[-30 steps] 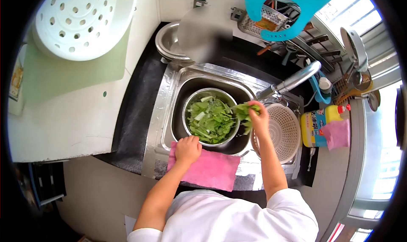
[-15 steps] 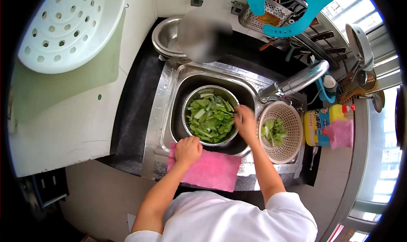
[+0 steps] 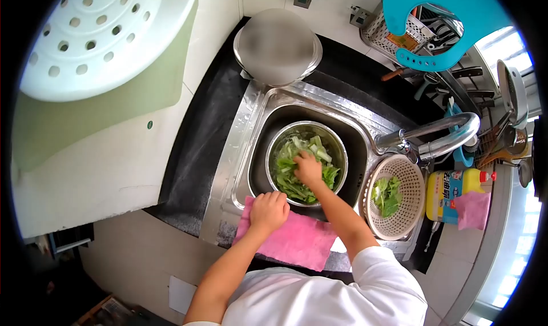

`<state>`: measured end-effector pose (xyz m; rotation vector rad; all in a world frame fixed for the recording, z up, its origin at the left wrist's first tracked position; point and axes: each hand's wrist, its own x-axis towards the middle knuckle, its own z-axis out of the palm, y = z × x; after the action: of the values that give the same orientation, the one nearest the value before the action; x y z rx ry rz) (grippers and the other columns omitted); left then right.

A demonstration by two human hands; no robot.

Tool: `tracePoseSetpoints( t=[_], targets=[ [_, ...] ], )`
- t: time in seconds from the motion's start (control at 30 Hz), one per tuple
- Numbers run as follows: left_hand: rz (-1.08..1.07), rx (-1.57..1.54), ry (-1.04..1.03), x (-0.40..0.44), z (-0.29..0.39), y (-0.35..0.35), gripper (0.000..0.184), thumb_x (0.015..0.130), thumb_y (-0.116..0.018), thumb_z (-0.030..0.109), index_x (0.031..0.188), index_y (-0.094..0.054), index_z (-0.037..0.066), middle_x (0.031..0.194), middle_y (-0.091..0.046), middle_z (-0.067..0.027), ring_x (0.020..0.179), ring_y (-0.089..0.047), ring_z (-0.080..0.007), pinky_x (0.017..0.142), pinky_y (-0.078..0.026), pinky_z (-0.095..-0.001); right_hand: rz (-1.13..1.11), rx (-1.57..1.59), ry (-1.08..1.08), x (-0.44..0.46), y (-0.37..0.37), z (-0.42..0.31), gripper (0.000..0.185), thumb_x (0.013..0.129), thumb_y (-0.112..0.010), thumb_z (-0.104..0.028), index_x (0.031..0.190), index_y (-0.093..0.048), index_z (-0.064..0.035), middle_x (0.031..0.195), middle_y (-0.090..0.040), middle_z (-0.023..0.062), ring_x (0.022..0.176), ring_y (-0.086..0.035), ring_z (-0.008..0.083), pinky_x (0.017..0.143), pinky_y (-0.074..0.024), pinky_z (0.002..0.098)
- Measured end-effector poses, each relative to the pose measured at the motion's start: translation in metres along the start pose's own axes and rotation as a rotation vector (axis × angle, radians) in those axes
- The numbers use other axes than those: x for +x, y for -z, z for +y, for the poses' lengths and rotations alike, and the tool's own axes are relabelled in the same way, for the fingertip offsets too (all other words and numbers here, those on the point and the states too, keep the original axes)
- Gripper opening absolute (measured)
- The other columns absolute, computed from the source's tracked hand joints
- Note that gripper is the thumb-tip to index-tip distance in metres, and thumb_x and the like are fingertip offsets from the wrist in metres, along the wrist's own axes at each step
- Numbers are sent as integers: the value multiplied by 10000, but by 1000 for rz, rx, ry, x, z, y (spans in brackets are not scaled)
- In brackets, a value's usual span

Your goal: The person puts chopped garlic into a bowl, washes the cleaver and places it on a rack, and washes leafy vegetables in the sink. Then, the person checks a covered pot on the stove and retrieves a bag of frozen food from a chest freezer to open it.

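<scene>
Chopped green leaves (image 3: 297, 180) fill a round steel bowl (image 3: 273, 155) standing in the sink (image 3: 255, 177). My right hand (image 3: 308, 168) reaches into the bowl, its fingers down among the leaves; what they hold, if anything, is hidden. My left hand (image 3: 270, 209) rests closed on the sink's front edge, over the corner of a pink cloth (image 3: 297, 240). Its fingers are curled and press on the edge. To the right of the bowl, a beige colander (image 3: 408, 212) holds a small heap of leaves (image 3: 388, 196).
A curved faucet (image 3: 439, 129) rises behind the colander. Right of it stands a yellow detergent bottle (image 3: 471, 180) with a pink rag (image 3: 472, 209). Metal bowls (image 3: 311, 69) sit behind the sink. A white perforated basket (image 3: 114, 40) is at upper left, and a blue item (image 3: 456, 17) hangs at upper right.
My right hand put leaves into the colander, then moved back left into the bowl. My left hand stays at the sink's edge. The camera view has shifted.
</scene>
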<state>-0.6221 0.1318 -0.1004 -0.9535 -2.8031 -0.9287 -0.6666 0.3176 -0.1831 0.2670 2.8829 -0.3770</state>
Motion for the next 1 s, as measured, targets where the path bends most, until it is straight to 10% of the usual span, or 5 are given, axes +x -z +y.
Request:
tracePoseSetpoints(
  t=[0.2, 0.37, 0.5, 0.83, 1.0],
  targets=[
    [-4, 7, 10, -1, 0, -3, 91, 712, -545, 156, 661, -507, 90, 656, -519, -59, 636, -532, -242, 589, -402, -372, 283, 262, 122, -18, 95, 31, 391, 634, -648, -87, 1011, -566, -21, 1082, -545, 133, 943, -533, 347, 800, -455, 385],
    [3, 16, 16, -2, -3, -6, 92, 711, -547, 159, 662, -509, 91, 657, -520, -56, 634, -532, -240, 590, -404, -368, -172, -75, 161, -23, 56, 28, 991, 563, -758, -487, 1387, -249, -278, 1464, -125, 134, 1333, -137, 379, 916, -232, 693],
    [-16, 2, 20, -1, -3, -5, 60, 704, -544, 141, 674, -522, 93, 670, -523, -61, 617, -525, -254, 570, -394, -382, -93, -171, 344, -4, -5, 16, 1002, 543, -743, -552, 1381, -246, -322, 1460, -159, 106, 1326, -168, 356, 926, -217, 683],
    [11, -17, 6, -1, 0, -2, 69, 710, -542, 134, 674, -513, 82, 659, -518, -69, 617, -522, -263, 572, -392, -387, 310, 343, 12, 26, -19, 25, 487, 599, -645, -45, 1074, -596, -140, 1125, -566, 64, 1074, -488, 261, 841, -396, 451],
    [31, -12, 6, -2, 1, -4, 80, 707, -543, 120, 648, -505, 82, 647, -517, -72, 620, -523, -265, 567, -393, -391, 408, 759, -8, -12, 44, 37, 386, 666, -674, -61, 1039, -582, -25, 994, -609, 172, 925, -589, 320, 797, -462, 348]
  ],
)
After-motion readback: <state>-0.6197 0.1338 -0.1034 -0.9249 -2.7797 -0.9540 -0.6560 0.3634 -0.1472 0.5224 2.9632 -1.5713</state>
